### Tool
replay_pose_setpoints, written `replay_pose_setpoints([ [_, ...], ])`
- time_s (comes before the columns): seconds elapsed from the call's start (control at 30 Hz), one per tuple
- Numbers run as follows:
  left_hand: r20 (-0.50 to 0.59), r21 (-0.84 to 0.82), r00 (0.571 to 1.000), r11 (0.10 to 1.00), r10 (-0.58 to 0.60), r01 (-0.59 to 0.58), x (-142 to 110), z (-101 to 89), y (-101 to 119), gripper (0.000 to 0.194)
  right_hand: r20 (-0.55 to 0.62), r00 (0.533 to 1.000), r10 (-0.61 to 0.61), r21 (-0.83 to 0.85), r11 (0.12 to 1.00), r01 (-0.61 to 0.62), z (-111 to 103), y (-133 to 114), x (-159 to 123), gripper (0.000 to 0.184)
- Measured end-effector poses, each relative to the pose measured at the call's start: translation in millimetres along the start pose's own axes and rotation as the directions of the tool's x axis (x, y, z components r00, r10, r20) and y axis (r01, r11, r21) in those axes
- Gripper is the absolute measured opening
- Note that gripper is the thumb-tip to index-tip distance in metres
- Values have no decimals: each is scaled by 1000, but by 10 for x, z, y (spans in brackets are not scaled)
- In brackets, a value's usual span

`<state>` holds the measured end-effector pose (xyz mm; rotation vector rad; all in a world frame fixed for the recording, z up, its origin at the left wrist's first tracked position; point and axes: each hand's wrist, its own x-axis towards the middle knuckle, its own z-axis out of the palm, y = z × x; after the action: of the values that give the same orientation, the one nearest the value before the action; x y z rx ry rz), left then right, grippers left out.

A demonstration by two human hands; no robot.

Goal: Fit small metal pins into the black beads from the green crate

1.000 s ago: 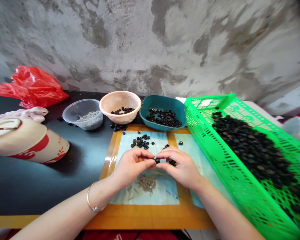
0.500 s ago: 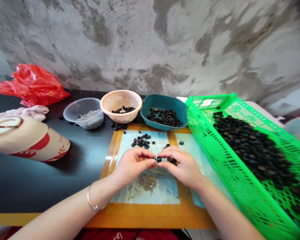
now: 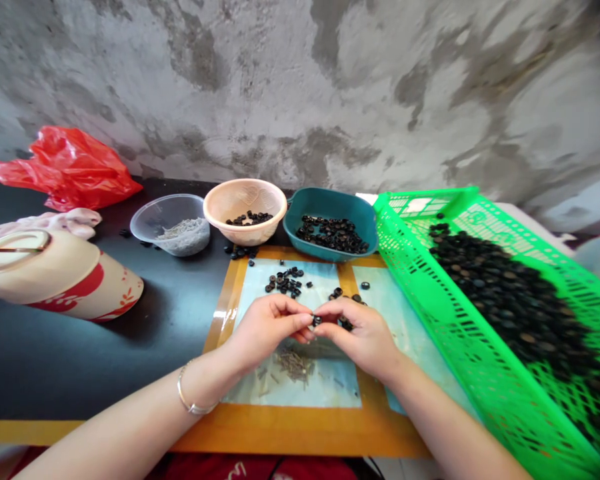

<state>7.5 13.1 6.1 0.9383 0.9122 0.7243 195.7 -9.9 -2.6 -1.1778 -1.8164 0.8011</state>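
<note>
In the head view my two hands meet over the taped mat. Between the thumb and index finger of my right hand is a small black round piece. The fingertips of my left hand are pinched together against its left side; anything very small between them is too hidden to make out. Loose black pieces lie in a cluster beyond my hands, and others sit behind my right fingers. Below the hands is a pile of thin metal pins on the pale blue sheet.
Along the back stand a clear bowl of pins, a pink bowl and a teal basin, both with black pieces. A green crate full of them fills the right. A cup and red bag are left.
The fingertips have drawn slightly closer around the black piece. Both hands otherwise keep their places, and the view has shifted a little.
</note>
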Motion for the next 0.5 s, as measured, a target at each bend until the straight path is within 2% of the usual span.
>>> replay_pose_setpoints([
  [0.1, 5, 1, 1000, 1000, -17, 17, 14, -14, -4, 23, 5, 994, 108, 98, 989, -108, 42, 21, -26, 13],
  [0.23, 5, 2, 1000, 1000, -21, 21, 26, -42, -8, 25, 78, 977, 198, 191, 959, -209, 39, 43, -36, 18],
  [0.5, 60, 0, 993, 995, -101, 101, 29, -55, -14, 35, 101, 964, 248, 173, 949, -262, 19, 55, -23, 15],
])
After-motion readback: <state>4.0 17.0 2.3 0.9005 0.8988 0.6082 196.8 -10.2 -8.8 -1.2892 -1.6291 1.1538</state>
